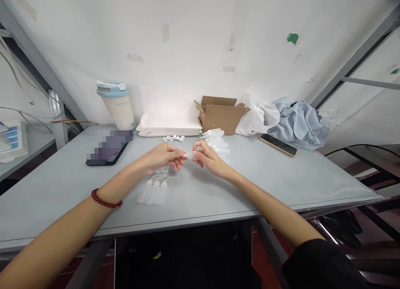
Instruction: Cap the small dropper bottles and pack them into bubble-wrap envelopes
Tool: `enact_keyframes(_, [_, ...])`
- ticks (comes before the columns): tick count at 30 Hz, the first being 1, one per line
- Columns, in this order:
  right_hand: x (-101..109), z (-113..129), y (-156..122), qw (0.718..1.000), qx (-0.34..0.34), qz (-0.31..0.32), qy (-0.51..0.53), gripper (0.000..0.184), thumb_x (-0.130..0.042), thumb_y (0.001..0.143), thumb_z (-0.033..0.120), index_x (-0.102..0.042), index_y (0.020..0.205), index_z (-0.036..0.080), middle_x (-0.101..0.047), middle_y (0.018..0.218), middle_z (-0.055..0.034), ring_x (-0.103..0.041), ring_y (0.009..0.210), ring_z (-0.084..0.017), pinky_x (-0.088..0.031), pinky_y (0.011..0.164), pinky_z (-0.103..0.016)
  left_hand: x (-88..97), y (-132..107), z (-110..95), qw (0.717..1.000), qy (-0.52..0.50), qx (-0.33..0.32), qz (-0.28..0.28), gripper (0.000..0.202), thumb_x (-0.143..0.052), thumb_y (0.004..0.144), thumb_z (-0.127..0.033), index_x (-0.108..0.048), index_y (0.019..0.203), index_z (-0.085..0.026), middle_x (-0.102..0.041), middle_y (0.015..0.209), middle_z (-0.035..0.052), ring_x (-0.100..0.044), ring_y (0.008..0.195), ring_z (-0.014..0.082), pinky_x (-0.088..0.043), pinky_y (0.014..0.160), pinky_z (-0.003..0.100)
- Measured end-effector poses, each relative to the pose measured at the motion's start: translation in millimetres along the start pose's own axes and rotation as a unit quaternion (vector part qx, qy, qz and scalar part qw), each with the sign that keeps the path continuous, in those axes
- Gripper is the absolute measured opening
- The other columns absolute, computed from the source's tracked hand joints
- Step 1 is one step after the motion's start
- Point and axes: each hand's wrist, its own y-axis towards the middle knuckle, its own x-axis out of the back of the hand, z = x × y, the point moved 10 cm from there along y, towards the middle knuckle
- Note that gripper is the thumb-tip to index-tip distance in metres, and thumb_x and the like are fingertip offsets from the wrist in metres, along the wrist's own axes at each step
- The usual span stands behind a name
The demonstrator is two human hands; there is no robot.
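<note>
Between my two hands, over the middle of the desk, is a small translucent plastic bottle (189, 154), largely covered by fingers. My left hand (164, 158) pinches its left end with thumb and fingers. The fingers of my right hand (211, 159) are closed on its right end. Below my left hand, flat translucent bottles (152, 193) with thin curved tubes lie side by side on the desk. Behind my right hand rests a pile of similar bottles (218, 142), partly hidden. Several small white caps (173, 138) sit in a cluster beyond my hands.
Along the wall stand a tumbler (118, 108), a stack of white sheets or envelopes (170, 124), an open cardboard box (221, 116), a white plastic bag (258, 116) and a crumpled blue cloth (301, 124). One phone (111, 147) lies left, another phone (278, 144) right.
</note>
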Motion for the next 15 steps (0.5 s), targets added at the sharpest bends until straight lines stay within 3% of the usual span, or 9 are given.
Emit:
enact_keyframes(9, [2, -8, 2, 0.998, -0.045, -0.007, 0.054, 0.018, -0.044, 0.087, 0.039, -0.037, 0.091, 0.023, -0.047, 0.062, 0.0063, -0.040, 0.055, -0.009, -0.036, 0.049, -0.021, 4.5, -1, -22, 0.988, 0.087, -0.107, -0.069, 0.022, -0.075, 0.065, -0.033, -0.071, 0.079, -0.016, -0.067, 0.072, 0.0016, -0.059, 0.063, 0.0126, -0.051, 0.067, 0.028])
enact_keyframes(15, [5, -7, 3, 0.996, -0.048, -0.013, 0.073, 0.020, -0.046, 0.086, 0.040, -0.036, 0.090, 0.023, -0.047, 0.062, 0.0065, -0.041, 0.055, -0.009, -0.036, 0.049, -0.020, 3.9, -1, -22, 0.990, 0.076, -0.097, -0.067, 0.027, -0.071, 0.071, -0.040, -0.071, 0.084, -0.016, -0.069, 0.080, 0.0046, -0.062, 0.070, 0.0145, -0.052, 0.070, 0.028])
